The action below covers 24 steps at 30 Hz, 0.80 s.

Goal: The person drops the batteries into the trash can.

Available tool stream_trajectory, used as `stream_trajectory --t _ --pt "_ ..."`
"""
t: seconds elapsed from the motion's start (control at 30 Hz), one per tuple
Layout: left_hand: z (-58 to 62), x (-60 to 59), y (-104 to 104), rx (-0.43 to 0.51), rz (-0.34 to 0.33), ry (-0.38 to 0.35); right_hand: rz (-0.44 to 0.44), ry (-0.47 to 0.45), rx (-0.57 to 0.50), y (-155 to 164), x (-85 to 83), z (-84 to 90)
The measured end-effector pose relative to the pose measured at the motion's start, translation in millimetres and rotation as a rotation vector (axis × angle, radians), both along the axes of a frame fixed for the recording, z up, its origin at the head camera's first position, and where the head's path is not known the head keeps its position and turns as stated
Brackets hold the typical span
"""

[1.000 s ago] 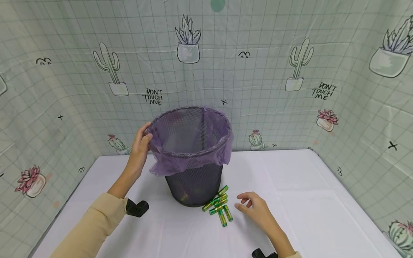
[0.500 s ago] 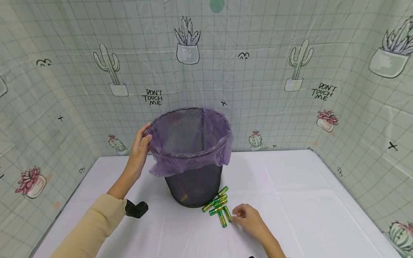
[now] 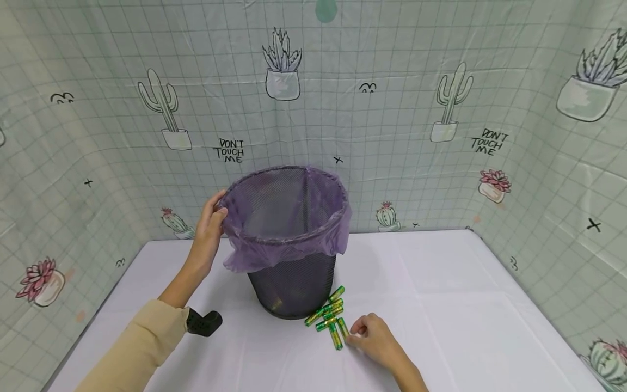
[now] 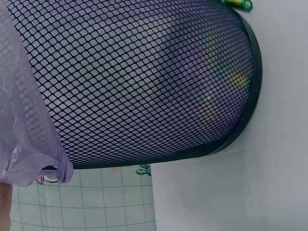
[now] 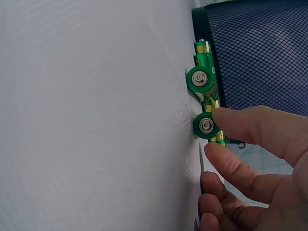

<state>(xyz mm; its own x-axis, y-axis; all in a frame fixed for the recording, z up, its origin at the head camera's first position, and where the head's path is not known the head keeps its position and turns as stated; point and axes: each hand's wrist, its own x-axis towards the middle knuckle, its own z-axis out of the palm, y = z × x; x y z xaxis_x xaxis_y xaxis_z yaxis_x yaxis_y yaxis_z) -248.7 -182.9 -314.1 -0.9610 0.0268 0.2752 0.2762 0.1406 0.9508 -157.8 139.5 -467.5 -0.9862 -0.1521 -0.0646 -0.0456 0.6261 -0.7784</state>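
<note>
A black mesh wastebasket (image 3: 294, 288), lined with a purple plastic bag (image 3: 284, 257) folded over its rim, stands on the white table. My left hand (image 3: 209, 231) holds the basket's left rim through the bag, thumb at the edge. Several green and yellow batteries (image 3: 326, 313) lie in a loose pile by the basket's lower right side. Beside the pile is my right hand (image 3: 374, 340), its fingertips right at the near end of the rightmost battery (image 3: 343, 329). In the right wrist view, the thumb (image 5: 233, 122) overlaps that battery's end, with the index finger (image 5: 231, 163) just below.
Through the mesh in the left wrist view, blurred yellow-green shapes (image 4: 238, 79) show low in the basket. A curtain (image 3: 406, 136) printed with cacti surrounds the table (image 3: 441, 305) at the back and sides. A black wrist mount (image 3: 204, 323) sticks out from the left sleeve.
My right hand has moved left and towards me, up to the rightmost battery, its thumb and index finger drawing closer to it. My left hand stays on the rim; the view has shifted slightly.
</note>
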Motion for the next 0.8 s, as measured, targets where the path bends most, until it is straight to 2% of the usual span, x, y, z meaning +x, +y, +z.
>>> stream_trajectory --t 0.47,0.8 --pt "-4.2 1.0 2.6 -0.001 0.014 0.004 -0.003 -0.015 0.041 1.8 7.2 -3.9" --pt "-2.7 0.2 -0.3 -0.006 0.012 0.019 -0.005 -0.009 0.083 -2.0 3.6 -1.1"
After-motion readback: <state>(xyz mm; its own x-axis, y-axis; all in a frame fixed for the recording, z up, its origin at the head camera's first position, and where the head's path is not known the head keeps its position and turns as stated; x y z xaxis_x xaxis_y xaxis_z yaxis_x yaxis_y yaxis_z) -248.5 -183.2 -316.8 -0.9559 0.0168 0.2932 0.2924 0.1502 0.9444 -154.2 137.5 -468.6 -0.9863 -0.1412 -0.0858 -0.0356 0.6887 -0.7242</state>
